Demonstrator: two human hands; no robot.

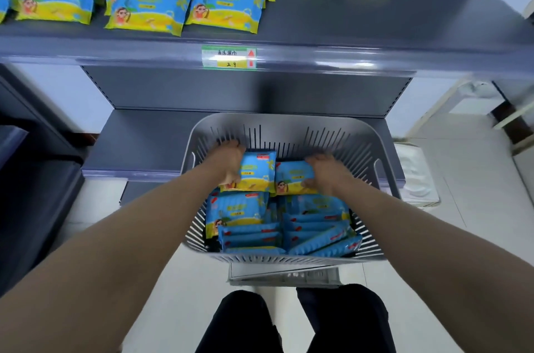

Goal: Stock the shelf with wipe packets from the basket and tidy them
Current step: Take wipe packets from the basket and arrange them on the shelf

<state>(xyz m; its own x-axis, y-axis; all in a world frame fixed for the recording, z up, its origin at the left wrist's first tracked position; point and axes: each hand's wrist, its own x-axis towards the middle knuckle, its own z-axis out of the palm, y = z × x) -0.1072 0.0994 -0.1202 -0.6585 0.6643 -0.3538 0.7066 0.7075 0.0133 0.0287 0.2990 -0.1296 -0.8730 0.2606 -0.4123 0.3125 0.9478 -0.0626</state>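
Pick-up step in progress: left hand grips one wipe packet and right hand grips a second packet, both inside the basket; next, presumably lift both clear and carry them to the bare right portion of the shelf.
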